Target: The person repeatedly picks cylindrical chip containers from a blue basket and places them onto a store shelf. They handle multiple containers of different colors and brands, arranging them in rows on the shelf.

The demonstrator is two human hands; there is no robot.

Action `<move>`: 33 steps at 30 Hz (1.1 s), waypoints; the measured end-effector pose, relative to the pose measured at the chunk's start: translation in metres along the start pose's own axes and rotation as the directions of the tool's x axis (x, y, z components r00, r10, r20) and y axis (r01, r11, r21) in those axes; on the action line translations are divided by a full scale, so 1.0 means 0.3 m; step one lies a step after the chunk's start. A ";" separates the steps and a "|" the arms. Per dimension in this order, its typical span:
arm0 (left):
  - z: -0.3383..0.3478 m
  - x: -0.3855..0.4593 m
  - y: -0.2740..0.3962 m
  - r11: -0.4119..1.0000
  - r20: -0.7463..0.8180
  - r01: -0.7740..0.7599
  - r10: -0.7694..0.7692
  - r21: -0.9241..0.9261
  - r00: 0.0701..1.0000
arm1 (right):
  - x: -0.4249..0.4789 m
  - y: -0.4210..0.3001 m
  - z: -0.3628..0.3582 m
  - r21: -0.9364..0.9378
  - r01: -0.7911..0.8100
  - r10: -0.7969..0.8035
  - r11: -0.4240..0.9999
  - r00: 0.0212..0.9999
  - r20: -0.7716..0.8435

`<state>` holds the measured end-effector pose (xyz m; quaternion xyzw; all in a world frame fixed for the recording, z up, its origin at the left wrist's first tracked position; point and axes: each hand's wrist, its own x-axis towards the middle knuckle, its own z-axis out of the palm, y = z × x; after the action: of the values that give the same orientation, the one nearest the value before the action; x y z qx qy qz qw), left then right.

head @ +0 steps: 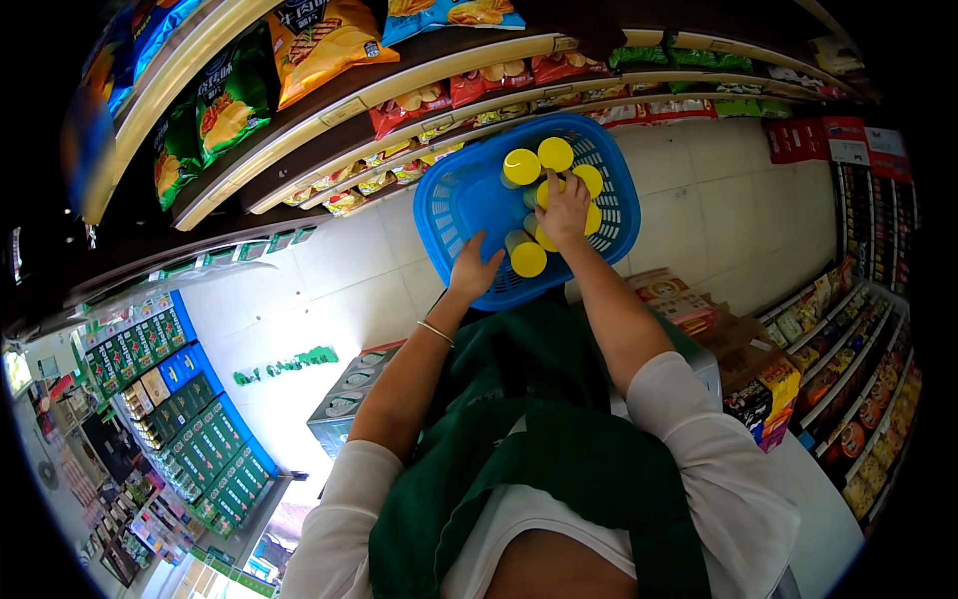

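A blue plastic shopping basket (468,196) stands in front of me, with several yellow-lidded canisters (528,259) grouped in its right part. My right hand (566,208) reaches in among them, its thumb and fingers around the lid of a canister (544,192) in the middle of the group. Part of that lid is hidden by the fingers. My left hand (475,269) hangs over the basket's near left side. Its fingers are apart and hold nothing, and the nearest canister is just to their right.
Shelves (329,112) of bagged chips run along the far side, close to the basket. At right are a cardboard box (741,352) and a rack of packaged snacks (853,434). Stacked drink cartons (217,442) stand at left. Beside my left arm is a grey-green box (348,393) on the tiled floor (337,273).
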<state>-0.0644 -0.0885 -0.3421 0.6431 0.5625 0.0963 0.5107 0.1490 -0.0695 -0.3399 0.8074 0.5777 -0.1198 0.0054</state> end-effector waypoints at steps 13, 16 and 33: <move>-0.078 0.004 0.072 0.996 -0.087 -0.087 0.087 0.000 0.992 | -0.036 0.041 -0.191 0.285 -0.025 -0.040 0.958 0.974 0.221; -0.139 0.027 0.127 0.989 -0.097 -0.124 0.117 -0.075 0.988 | -0.036 0.046 -0.333 0.379 0.043 -0.097 0.924 0.987 0.125; -0.459 -0.126 0.773 0.748 0.147 -0.448 0.577 -0.490 0.803 | -0.009 -0.094 -1.126 0.827 0.418 -0.380 0.376 0.884 -0.274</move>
<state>-0.0287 -0.0082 -0.0844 0.6509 0.2450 0.2611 0.6694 0.1849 -0.0131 -0.0075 0.5355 0.6130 -0.3766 -0.4422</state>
